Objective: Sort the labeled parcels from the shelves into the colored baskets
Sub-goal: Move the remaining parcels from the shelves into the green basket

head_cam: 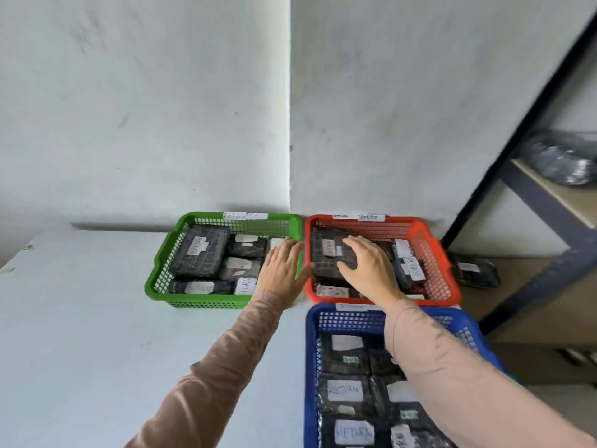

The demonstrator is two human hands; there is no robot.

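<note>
Black parcel [323, 266] is seated in red basket [436, 253] under right hand [368, 270]; both grips spread, left hand [282, 270] empty. Next: retrieval from shelf [568, 205] is required.

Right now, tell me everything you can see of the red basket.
The red basket is a rectangular, orange-red plastic tray with perforated mesh walls and a solid rim. A white paper label sits on its far rim. It stands upright on the white table by the wall, right of the green basket and behind the blue basket. Inside lie black-wrapped parcels with white labels, and the right hand rests spread on the top parcel.
</note>
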